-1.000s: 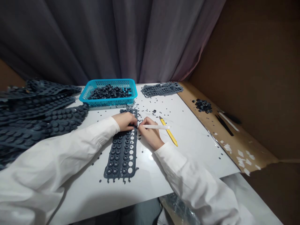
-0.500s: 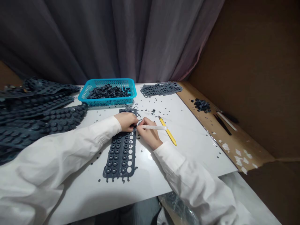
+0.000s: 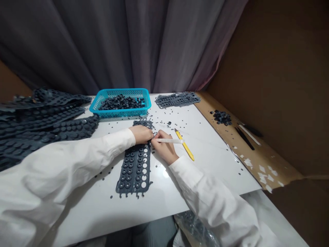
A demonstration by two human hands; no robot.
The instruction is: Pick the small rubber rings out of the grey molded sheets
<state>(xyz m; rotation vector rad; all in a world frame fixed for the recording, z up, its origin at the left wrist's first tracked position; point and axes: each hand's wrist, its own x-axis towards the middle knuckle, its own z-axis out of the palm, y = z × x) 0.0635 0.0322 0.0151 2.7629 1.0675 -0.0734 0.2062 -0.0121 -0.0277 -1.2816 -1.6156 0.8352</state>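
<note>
A dark grey rubber sheet (image 3: 133, 171) with rows of round ring-shaped parts lies on the white tabletop. Along its right column several round holes show white through them. My left hand (image 3: 141, 134) rests over the upper part of the sheet, fingers curled in at its right edge; what they pinch is hidden. Right beside it, my right hand (image 3: 164, 145) is closed around a white pen-like tool (image 3: 171, 140), whose tip lies hidden between the two hands. A yellow pen-shaped cutter (image 3: 185, 145) lies just right of my right hand.
Behind the sheet stands a blue basket (image 3: 120, 112) of small black rubber parts. More rubber sheets are piled at left (image 3: 51, 132), and a perforated sheet (image 3: 177, 100) lies at the back. Black parts (image 3: 222, 117) and black tweezers (image 3: 244, 138) lie on cardboard at right.
The whole view has shifted slightly, so the sheet and basket appear a little further right. My left fingers have moved slightly at the sheet's edge; my right hand still grips the white tool.
</note>
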